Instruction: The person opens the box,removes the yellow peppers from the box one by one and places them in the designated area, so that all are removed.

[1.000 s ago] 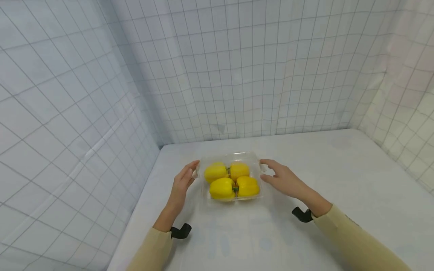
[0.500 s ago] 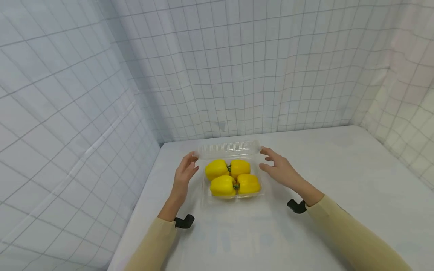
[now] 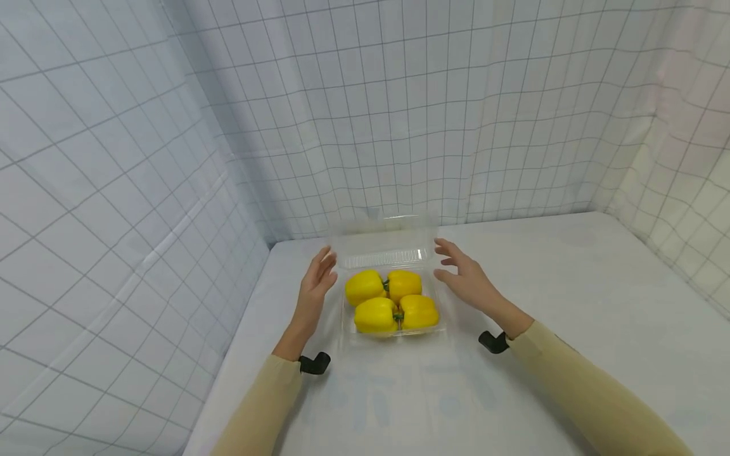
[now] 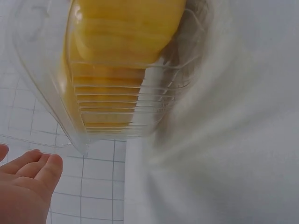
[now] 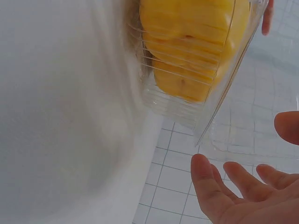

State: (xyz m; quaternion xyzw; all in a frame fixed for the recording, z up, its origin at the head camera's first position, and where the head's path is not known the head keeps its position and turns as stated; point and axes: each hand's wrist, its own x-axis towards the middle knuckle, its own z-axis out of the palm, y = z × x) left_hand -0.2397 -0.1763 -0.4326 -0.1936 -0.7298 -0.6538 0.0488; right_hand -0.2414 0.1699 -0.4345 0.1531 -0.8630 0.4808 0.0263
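Observation:
A clear plastic clamshell box (image 3: pixel 422 331) stands on the white table with several yellow bell peppers (image 3: pixel 375 315) in its base, their green stems facing inward. Its transparent lid (image 3: pixel 383 258) is swung up at the back and leans away from me. My left hand (image 3: pixel 313 285) is at the lid's left edge, fingers loosely extended and thumb apart. On the other side my right hand (image 3: pixel 469 282) is by the lid's right edge, its fingers spread and gently bent. Both wrist views show fingertips close to the plastic, with neither hand gripping it.
White cloth walls with a grid pattern (image 3: pixel 399 126) enclose the table at the back and both sides. The white tabletop (image 3: pixel 547 278) reaches out to the right and toward me. Black wrist mounts (image 3: pixel 315 363) sit under both wrists.
The lid has swung up and back from over the peppers to stand behind them. Both hands have moved away from me with it, and the fingers have loosened from its edges.

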